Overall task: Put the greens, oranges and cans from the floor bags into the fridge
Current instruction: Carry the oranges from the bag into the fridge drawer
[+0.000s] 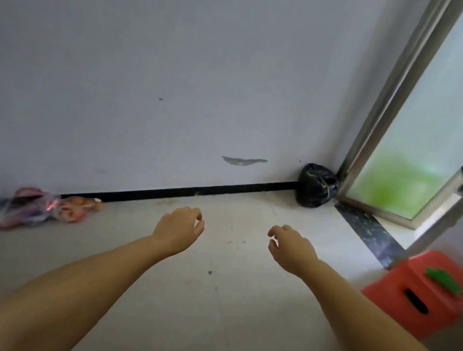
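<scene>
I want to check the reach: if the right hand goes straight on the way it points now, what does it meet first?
Probably bare floor, then the wall's black baseboard. The right hand points up-frame, left of the black bag; depth is unclear.

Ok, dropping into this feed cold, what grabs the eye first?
Two bare forearms reach forward over the pale floor, left hand and right hand loosely curled and holding nothing. Against the wall at far left lie clear bags of orange fruit; a black bag sits in the corner, an orange stool at right.
</scene>
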